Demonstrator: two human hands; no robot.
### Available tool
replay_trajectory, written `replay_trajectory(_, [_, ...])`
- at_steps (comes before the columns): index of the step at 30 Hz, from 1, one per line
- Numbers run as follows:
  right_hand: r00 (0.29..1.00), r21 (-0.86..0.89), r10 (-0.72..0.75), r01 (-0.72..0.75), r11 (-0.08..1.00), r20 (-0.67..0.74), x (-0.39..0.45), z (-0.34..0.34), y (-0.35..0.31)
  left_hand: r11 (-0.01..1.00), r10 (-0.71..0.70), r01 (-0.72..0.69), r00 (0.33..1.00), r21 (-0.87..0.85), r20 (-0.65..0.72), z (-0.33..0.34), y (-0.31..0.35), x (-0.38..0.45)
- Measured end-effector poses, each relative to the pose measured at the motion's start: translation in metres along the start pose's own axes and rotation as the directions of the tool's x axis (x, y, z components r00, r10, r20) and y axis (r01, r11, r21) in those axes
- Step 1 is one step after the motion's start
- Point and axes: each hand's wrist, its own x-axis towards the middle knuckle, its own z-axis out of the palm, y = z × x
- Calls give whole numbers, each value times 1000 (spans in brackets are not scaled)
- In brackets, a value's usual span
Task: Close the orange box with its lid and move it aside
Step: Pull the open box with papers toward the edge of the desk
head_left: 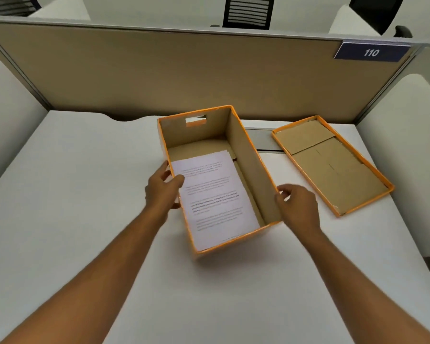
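Orange box (246, 170): it stands open on the white desk (72, 194) in front of you, its long axis running away from you and leaning a little to the left. Printed paper sheets (214, 192) lie flat on its floor.
Lid (333, 165): it lies inside-up just to the right of the orange box, apart from it, long axis roughly parallel to the box's. This is the relation your next move turns on.
Left hand (163, 189): it sits at the orange box's left wall, thumb hooked over the rim and fingers down the outside; you appear to pinch that wall lightly.
Right hand (297, 204): it hovers at the box's right wall near the front corner, fingers loosely curled and holding nothing; whether it touches the wall, you cannot tell.
Nearer hand: your right one lies between the orange box and the lid, so it is the natural one to reach rightward for it.
Materials: the box and lid are stiff cardboard, orange outside and plain brown inside, with thin rims; a cut-out handle slot (196, 119) shows in the box's far wall.
Handling, as a judgement: the lid is shallow and light but must be flipped over and squared to the rim before it seats.
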Motion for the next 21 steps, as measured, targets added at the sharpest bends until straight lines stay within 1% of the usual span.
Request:
replay_trajectory(3, [1000, 89, 12, -12, 996, -7, -66, 16, -14, 994, 57, -63, 996, 92, 71, -41, -5, 11])
replay_trajectory(6, [999, 183, 50, -51, 982, 10, -116, 32, -26, 988, 39, -55, 993, 147, 112, -70, -13, 20])
replay_trajectory(9, [996, 220, 78, -87, 972, 51, -147, 43, -35, 982, 9, -36, 989, 186, 146, -84, -26, 24])
replay_trajectory(11, [993, 199, 95, -106, 974, 62, -156, 44, -40, 977, 0, -36, 985, 210, 173, -89, -34, 24])
replay_trajectory(13, [987, 147, 128, -142, 979, 101, -152, 41, -44, 972, 10, -54, 982, 230, 187, -90, -44, 24])
replay_trajectory(16, [977, 114, 151, -169, 979, 153, -126, 38, -54, 966, 35, -72, 988, 247, 151, -87, -51, 30])
replay_trajectory(18, [975, 162, 143, -170, 972, 168, -98, 42, -65, 969, 23, -60, 988, 241, 154, -84, -49, 36])
replay_trajectory(19, [967, 200, 156, -196, 960, 199, -81, 46, -71, 974, -1, -39, 985, 225, 175, -82, -46, 38])
replay_trajectory(21, [927, 281, 222, -309, 908, 301, -53, 56, -86, 983, -50, 5, 970, 184, 240, -77, -39, 39])
